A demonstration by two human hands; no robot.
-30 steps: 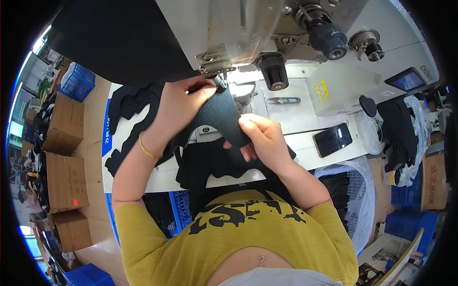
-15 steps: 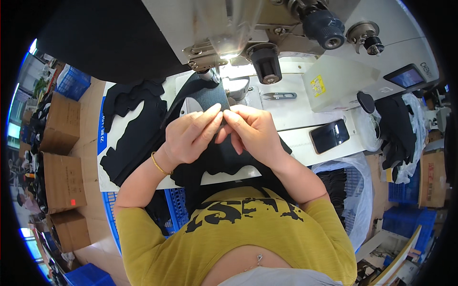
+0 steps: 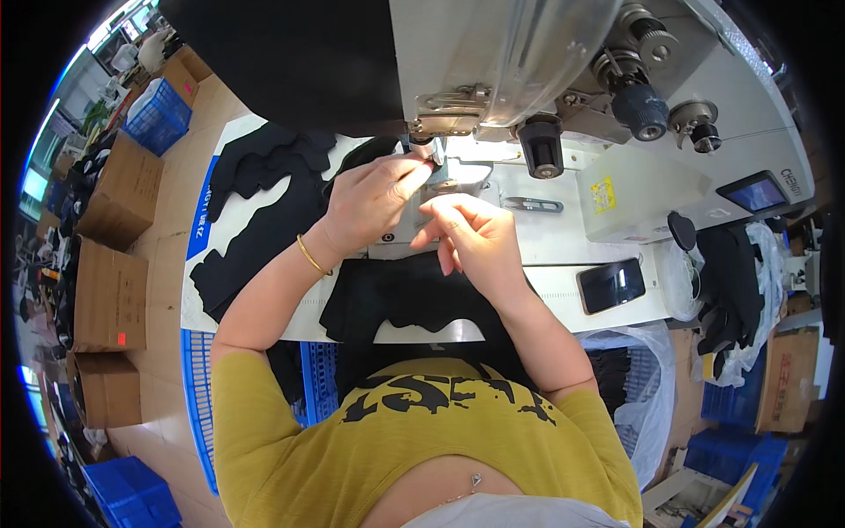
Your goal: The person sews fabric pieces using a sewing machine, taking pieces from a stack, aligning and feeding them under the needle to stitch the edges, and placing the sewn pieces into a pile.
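My left hand point(image 3: 378, 195), a gold bangle on its wrist, is beside the needle area of a sewing machine point(image 3: 429, 145). Its fingertips are pinched together on black fabric point(image 3: 363, 155), much of which the hand hides. My right hand point(image 3: 475, 239) hovers just to the right over the machine bed, fingers loosely bent and apart, with nothing visible in them. A black cut fabric piece point(image 3: 405, 295) lies along the table's front edge below both hands.
More black fabric pieces point(image 3: 255, 238) lie on the table's left. Thread snips point(image 3: 532, 204) and a phone point(image 3: 612, 286) rest on the right. Blue baskets point(image 3: 199, 387) stand below the table, and cardboard boxes point(image 3: 110, 290) line the left side. The machine head overhangs my hands.
My left hand has moved away from me to the needle area. The hands, which were together on the fabric, are now apart, and the right is off it. The view has shifted.
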